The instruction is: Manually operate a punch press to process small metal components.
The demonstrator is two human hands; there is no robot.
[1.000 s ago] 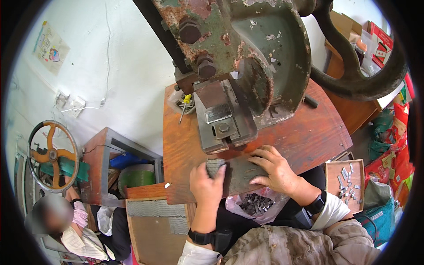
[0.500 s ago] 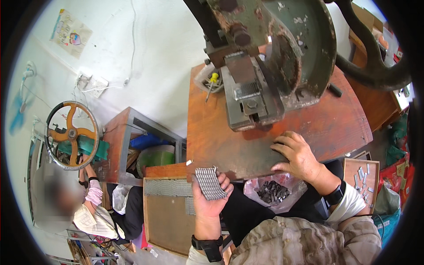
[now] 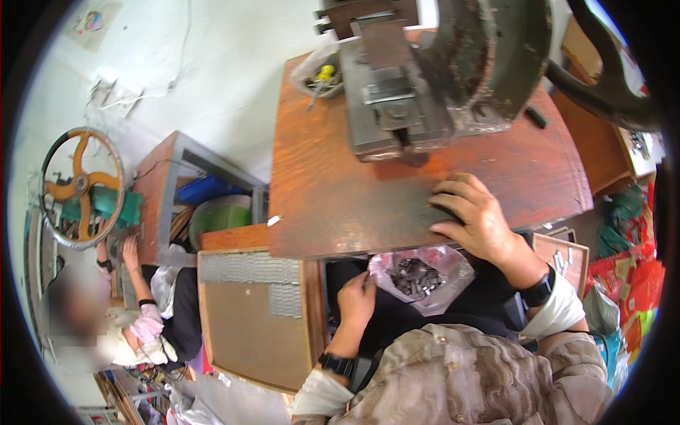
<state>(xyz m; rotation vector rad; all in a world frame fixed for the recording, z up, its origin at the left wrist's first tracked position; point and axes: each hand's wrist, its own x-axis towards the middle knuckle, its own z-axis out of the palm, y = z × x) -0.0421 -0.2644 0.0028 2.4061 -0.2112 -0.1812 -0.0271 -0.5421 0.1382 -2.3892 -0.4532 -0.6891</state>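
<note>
My right hand (image 3: 476, 218) lies flat at the near edge of the rusty orange worktable (image 3: 333, 191), fingers spread over a dark grey metal patch (image 3: 423, 212). My left hand (image 3: 358, 297) hangs below the table edge over my lap, with its back to the camera and fingers curled. It sits just left of a clear plastic bag (image 3: 418, 278) filled with small dark metal pieces. What it holds, if anything, is hidden. A wooden tray (image 3: 248, 333) to its left carries rows of grey metal pieces (image 3: 249, 269) along its top.
A heavy green press machine (image 3: 432, 78) stands on the far half of the table, beside a bowl holding a screwdriver (image 3: 322, 76). Another person (image 3: 106, 326) sits lower left beside an orange handwheel (image 3: 79, 185). A small box of metal parts (image 3: 561, 256) lies at my right.
My left hand, which held up a stack of grey metal pieces beside the table, has dropped to my lap next to the bag. The right hand stays on the table edge.
</note>
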